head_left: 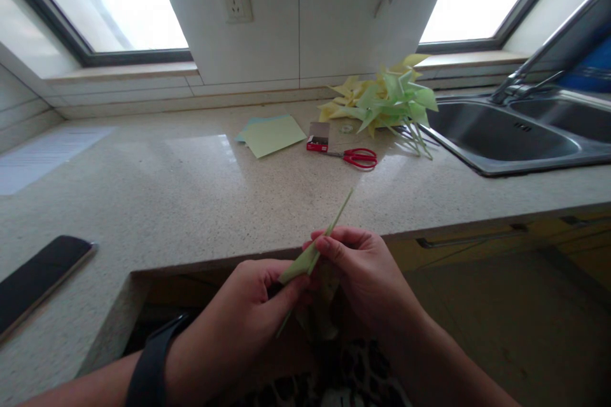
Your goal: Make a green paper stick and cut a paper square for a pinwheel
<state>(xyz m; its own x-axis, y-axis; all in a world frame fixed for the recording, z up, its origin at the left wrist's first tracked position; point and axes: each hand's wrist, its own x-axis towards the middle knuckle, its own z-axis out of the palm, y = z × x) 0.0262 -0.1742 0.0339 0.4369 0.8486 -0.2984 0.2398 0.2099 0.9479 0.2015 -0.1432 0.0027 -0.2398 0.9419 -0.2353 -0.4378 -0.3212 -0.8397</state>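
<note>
Your hands sit before the counter (191,203) edge. On it: phone (38,276) far left; paper sheets (272,135) behind centre, box (318,137) and scissors (358,157) to their right, pinwheels (386,102) behind those. Sink (506,137) lies right.

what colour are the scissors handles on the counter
Red; the scissors lie by the small box, clearest in the head view.

L hand (252,315) & R hand (365,270) close together, fingers pinched, wrists angled inward.

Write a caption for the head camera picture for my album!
Both hands, left hand and right hand, roll a thin green paper strip near paper pinwheels and red scissors.
</note>
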